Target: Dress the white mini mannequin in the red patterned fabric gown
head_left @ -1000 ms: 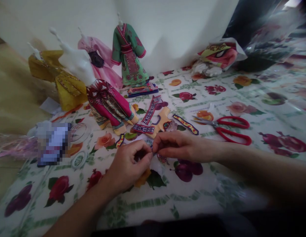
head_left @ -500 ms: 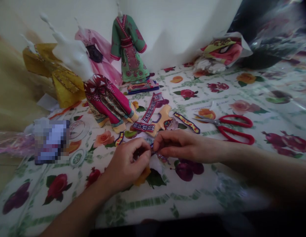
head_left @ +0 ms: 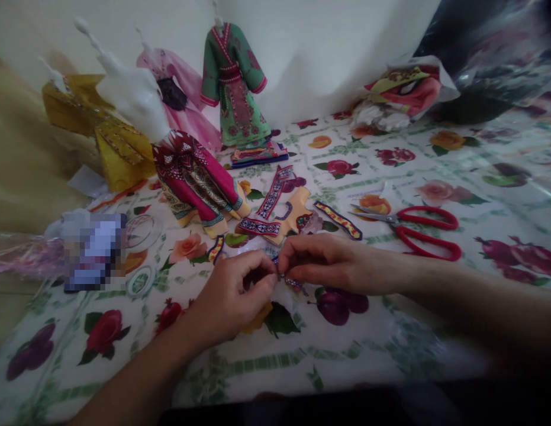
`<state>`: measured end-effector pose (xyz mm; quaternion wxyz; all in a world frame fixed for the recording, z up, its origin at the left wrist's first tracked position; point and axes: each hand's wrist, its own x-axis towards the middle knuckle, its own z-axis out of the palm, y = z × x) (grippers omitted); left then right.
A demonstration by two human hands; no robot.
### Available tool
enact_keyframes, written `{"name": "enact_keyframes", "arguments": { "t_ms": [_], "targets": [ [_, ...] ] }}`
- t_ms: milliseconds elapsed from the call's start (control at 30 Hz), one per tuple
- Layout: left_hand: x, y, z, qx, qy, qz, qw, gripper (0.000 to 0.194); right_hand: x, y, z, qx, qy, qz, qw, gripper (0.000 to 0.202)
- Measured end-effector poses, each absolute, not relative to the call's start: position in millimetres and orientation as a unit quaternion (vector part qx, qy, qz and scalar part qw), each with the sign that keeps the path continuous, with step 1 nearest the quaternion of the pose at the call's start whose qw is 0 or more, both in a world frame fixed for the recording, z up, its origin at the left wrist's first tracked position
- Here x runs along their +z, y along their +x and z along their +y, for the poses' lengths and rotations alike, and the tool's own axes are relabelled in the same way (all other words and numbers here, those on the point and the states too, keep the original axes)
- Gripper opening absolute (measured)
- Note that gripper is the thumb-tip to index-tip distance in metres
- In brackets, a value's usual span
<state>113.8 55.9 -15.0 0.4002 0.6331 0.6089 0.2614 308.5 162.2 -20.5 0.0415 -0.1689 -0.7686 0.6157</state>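
My left hand (head_left: pixel 239 290) and my right hand (head_left: pixel 324 263) meet at the middle, fingertips pinched together on a narrow patterned strip (head_left: pixel 296 286). One end of the strip hangs below my right fingers; the rest is hidden by the fingers. Just beyond lie a cream fabric piece (head_left: pixel 300 204) with a dark-edged neckline and patterned trim bands (head_left: pixel 271 195). A yellow-red trim piece (head_left: pixel 338 220) lies to their right, and a smaller one (head_left: pixel 216 249) is near my left hand. Red-handled scissors (head_left: pixel 390 219) lie partly open at the right.
Behind stand a green dress form (head_left: pixel 237 89), a bare white form with a magenta garment (head_left: pixel 195 177), a pink dress (head_left: pixel 186 100) and a yellow one (head_left: pixel 119 142). Tape rolls (head_left: pixel 142 281) lie left, a fabric bundle (head_left: pixel 403 89) back right.
My left hand has shifted slightly right, closer against my right fingertips. The whole view has moved a little; both hands keep their pinch.
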Motion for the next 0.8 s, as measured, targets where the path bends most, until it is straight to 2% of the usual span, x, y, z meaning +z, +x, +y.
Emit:
{"name": "enact_keyframes", "arguments": {
  "t_ms": [267,600,800],
  "targets": [
    [-12,112,53,0.277,0.641,0.600,0.391,0.014,-20,310,164,0.630,-0.171,-0.757,0.033,0.013],
    [-9,104,54,0.323,0.620,0.614,0.367,0.013,-18,316,172,0.664,-0.210,-0.716,-0.038,0.022],
    [-11,102,55,0.318,0.616,0.620,0.368,0.015,-21,318,181,0.702,-0.211,-0.678,-0.054,0.015]
  ]
}}
